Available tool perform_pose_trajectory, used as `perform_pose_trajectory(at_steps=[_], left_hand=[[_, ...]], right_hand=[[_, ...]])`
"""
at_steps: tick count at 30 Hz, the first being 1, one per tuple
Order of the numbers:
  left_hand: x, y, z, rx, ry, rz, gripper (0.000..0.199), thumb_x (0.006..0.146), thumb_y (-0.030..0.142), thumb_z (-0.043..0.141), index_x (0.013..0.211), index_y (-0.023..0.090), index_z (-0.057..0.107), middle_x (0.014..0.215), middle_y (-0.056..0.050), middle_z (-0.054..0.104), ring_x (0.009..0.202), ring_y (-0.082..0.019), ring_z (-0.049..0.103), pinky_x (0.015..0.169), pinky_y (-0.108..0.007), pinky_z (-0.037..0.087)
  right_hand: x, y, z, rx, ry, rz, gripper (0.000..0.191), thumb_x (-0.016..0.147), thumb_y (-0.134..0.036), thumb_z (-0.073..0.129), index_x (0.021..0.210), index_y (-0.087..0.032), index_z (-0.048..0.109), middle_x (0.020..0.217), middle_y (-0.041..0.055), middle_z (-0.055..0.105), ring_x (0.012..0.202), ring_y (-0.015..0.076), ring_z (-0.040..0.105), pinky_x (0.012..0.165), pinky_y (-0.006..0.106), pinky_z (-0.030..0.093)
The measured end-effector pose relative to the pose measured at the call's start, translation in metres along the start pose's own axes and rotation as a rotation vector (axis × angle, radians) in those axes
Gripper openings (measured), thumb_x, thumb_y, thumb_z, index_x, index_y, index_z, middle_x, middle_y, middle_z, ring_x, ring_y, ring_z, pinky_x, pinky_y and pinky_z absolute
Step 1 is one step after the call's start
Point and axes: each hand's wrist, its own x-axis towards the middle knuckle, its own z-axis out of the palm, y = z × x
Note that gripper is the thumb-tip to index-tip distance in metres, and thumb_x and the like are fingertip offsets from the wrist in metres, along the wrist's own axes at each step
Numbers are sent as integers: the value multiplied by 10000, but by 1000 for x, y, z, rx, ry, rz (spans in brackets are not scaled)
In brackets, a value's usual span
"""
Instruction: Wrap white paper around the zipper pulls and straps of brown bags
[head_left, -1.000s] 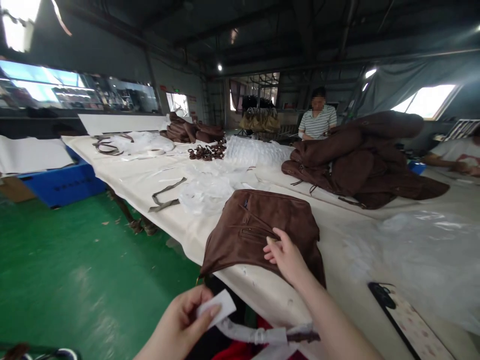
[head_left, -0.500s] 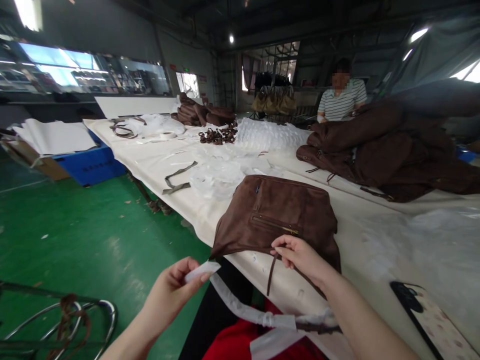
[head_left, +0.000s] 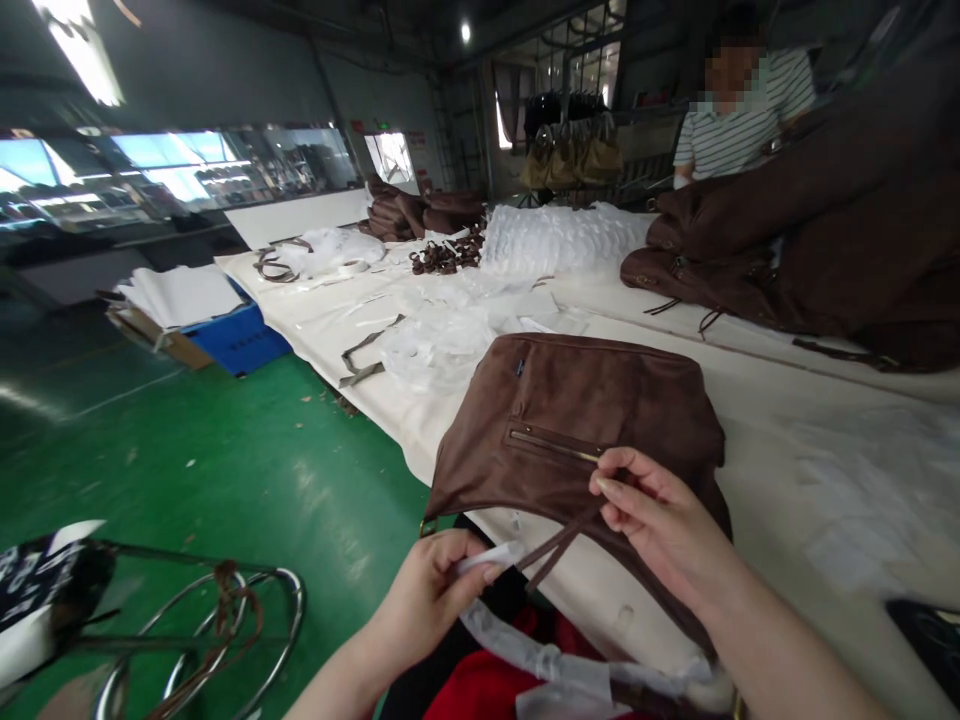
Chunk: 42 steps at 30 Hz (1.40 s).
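Note:
A brown handbag [head_left: 600,390] lies on the table's near edge with its zipped front pocket facing up. My right hand [head_left: 652,510] pinches a thin brown leather cord [head_left: 562,535] just below the end of the pocket zipper. Two tails of the cord slant down to the left. Between thumb and fingers, my left hand [head_left: 442,590] grips a small white strip [head_left: 491,556], whose tip is close to one cord tail; whether they touch I cannot tell. Below both hands hangs the bag's strap, wrapped in whitish film [head_left: 555,660], above my lap.
Crumpled clear plastic [head_left: 435,345] covers part of the white table [head_left: 390,410]. Brown bags [head_left: 810,240] are heaped at right, near a person in a striped shirt [head_left: 735,135]. A phone [head_left: 930,640] sits at lower right; a metal-tubed rack [head_left: 292,610] stands lower left.
My left hand has come closer to my right hand with the white strip. The cord's tails now stretch left toward the strip instead of hanging down. The view has shifted.

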Motion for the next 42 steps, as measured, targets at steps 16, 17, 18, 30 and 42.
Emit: perform_pose_trajectory(at_steps=[16, 17, 18, 30, 42], left_hand=[[2, -7, 17, -632, -209, -308, 396, 763, 491, 712, 722, 124, 571, 606, -2, 591, 519, -58, 478, 507, -165, 368], [3, -8, 18, -647, -203, -309, 399, 757, 492, 718, 717, 126, 565, 606, -2, 595, 514, -57, 479, 505, -164, 372], [3, -9, 18, -663, -195, -310, 404, 748, 495, 725, 711, 128, 560, 606, -2, 599, 506, -56, 480, 503, -165, 379], [13, -16, 20, -702, -99, -374, 439, 691, 519, 765, 720, 133, 557, 624, -5, 620, 488, -58, 504, 500, -170, 399], [40, 5, 20, -482, -243, -182, 385, 779, 496, 684, 775, 126, 578, 643, -1, 574, 564, -84, 498, 547, -196, 406]], right_hand=[[1, 8, -11, 4, 16, -30, 312, 652, -300, 831, 869, -199, 631, 798, 4, 655, 635, 94, 565, 573, 203, 432], [1, 8, -11, -6, 13, -23, 320, 649, -305, 834, 870, -195, 631, 794, 8, 655, 634, 97, 565, 574, 206, 435], [1, 8, -11, -15, 8, -14, 324, 647, -308, 836, 870, -192, 631, 789, 10, 656, 629, 98, 563, 574, 207, 437], [-1, 9, -15, 13, -49, 4, 267, 691, -268, 814, 873, -196, 633, 784, 1, 652, 623, 76, 564, 580, 190, 435], [5, 23, -8, -425, -95, -59, 266, 764, -335, 723, 971, -188, 641, 886, 27, 695, 694, 124, 639, 646, 249, 516]])
